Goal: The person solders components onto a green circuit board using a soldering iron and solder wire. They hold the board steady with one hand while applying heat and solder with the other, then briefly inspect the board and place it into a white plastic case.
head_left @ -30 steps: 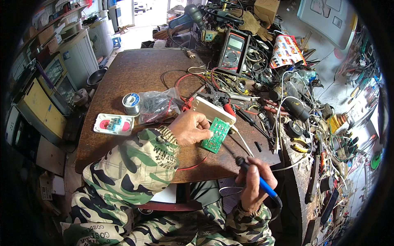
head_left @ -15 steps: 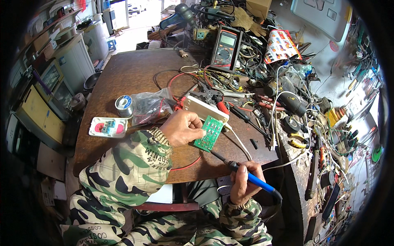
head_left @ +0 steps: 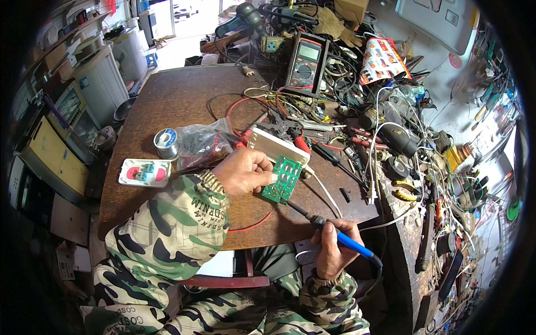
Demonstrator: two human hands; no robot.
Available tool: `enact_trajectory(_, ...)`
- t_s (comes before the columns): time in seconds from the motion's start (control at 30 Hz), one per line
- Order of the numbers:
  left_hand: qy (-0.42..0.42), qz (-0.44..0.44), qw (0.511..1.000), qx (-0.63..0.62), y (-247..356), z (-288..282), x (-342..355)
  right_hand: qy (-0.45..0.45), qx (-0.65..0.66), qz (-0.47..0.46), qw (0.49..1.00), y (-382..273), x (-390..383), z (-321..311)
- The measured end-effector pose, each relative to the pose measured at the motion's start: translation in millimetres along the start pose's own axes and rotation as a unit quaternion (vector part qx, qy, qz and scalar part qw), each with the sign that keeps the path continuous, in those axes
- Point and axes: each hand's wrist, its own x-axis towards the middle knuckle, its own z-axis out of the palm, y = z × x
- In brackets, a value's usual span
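Note:
Over the wooden table, my left hand [head_left: 244, 172] pinches a green circuit board [head_left: 284, 180] by its left edge. The board is tilted, with rows of solder joints facing up. In my right hand [head_left: 337, 247] is a soldering iron [head_left: 355, 245] with a blue handle, held like a pen. Its dark tip reaches the board's lower edge; whether it touches a joint I cannot tell. Just behind the board lies a white power strip [head_left: 277, 146] with a white cord. A solder spool [head_left: 166, 143] and a small white case [head_left: 144, 172] with red and blue contents sit to the left.
A clear plastic bag [head_left: 204, 142] lies beside the spool. A multimeter [head_left: 306, 64] stands at the back with red and black leads. Tangled wires, pliers [head_left: 283, 127] and tools crowd the right side. The wooden table [head_left: 167, 100] ends just in front of my lap.
The board has tilted slightly and shifted a little left in my left hand. The iron's tip has moved slightly up and left with it, now overlapping the board's lower edge.

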Motion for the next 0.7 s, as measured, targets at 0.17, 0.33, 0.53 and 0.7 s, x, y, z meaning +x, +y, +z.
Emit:
enact_trajectory(0.17, 0.031, -0.007, 0.999, 0.011, 11, -3, -16, -0.038, -0.001, -0.011, 0.999, 0, 2, 1)
enact_trajectory(0.33, 0.023, -0.006, 0.999, 0.021, 11, -2, -12, -0.049, -0.007, -0.016, 0.999, 0, 2, -2)
enact_trajectory(0.53, 0.018, -0.005, 1.0, 0.019, 8, -1, -9, -0.058, -0.026, -0.025, 0.998, 1, 1, -4)
enact_trajectory(0.7, 0.035, -0.027, 0.999, 0.027, 18, 0, -16, -0.06, -0.008, -0.02, 0.998, -1, 1, -1)
